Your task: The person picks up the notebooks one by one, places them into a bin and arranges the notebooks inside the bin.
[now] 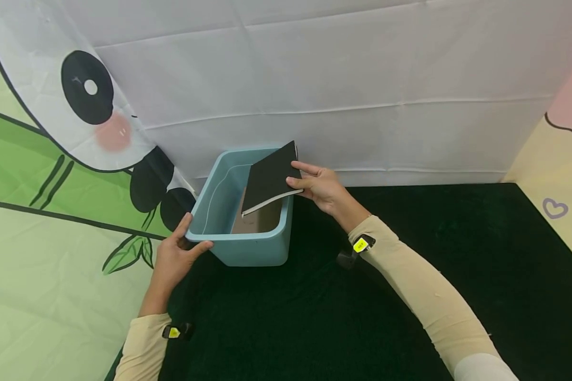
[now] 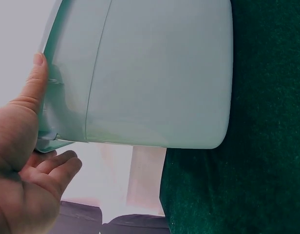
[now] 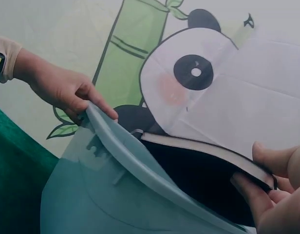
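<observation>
A light-blue plastic bin (image 1: 255,251) stands on the dark green cloth near the back wall. My left hand (image 1: 173,262) grips its front left corner by the rim, thumb on the front edge and fingers round the side. In the left wrist view the thumb (image 2: 35,80) lies along the rim. My right hand (image 1: 326,190) pinches a black-covered notebook (image 1: 271,177) with white page edges by its right side. The notebook hangs tilted over the bin's right part, partly within the opening. Something brownish (image 1: 262,217) lies at the bin's bottom; its kind cannot be told.
Dark green cloth (image 1: 310,317) covers the tabletop. Behind the bin rises a white fabric backdrop (image 1: 338,69), with a printed panda and bamboo at left. A pink and cream panel (image 1: 548,169) borders the right side.
</observation>
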Motion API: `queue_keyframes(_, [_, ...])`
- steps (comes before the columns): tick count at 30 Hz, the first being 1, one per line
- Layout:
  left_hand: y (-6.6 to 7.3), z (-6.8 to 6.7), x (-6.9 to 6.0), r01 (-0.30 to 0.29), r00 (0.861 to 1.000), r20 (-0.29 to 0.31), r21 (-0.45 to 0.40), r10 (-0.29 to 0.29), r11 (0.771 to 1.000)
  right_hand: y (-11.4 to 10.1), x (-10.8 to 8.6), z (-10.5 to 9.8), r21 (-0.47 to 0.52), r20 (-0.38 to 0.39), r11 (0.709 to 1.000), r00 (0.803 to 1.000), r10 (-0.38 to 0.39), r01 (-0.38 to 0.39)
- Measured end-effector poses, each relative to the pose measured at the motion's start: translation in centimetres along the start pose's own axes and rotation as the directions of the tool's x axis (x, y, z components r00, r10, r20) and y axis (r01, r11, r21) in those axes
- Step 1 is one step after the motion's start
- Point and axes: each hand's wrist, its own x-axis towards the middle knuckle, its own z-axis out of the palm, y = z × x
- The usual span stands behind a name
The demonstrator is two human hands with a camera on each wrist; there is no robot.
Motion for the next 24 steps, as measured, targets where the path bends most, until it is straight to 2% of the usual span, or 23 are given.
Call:
queue_keyframes(8, [0.0, 0.0, 0.0, -0.006, 1.000, -0.005, 0.000, 0.006, 1.000, 1.4, 1.3, 2.0, -0.102, -0.043, 0.995, 0.999, -0.007, 0.003])
queue_keyframes(14, [0.0, 0.3, 0.0, -0.023, 1.000, 0.002, -0.013, 0.023, 1.000, 1.7, 0.7, 2.1, -0.155, -0.061, 0.988, 0.998, -0.032, 0.022])
queue_keyframes(19, [0.1, 0.2, 0.3, -0.035, 0.999, -0.006, -0.013, 0.035, 0.999, 0.7, -0.6, 0.3, -0.245, -0.075, 0.966, 0.992, -0.100, 0.079])
queue_keyframes(22, [0.0, 0.0, 0.3, -0.033, 0.999, -0.003, -0.003, 0.033, 0.999, 0.1, -1.5, -1.5, -0.294, -0.044, 0.949, 0.991, -0.128, 0.109])
queue_keyframes(24, [0.0, -0.2, 0.3, -0.033, 0.999, 0.006, 0.002, 0.033, 0.999, -0.2, -2.2, -3.0, -0.353, -0.010, 0.925, 0.988, -0.153, 0.140])
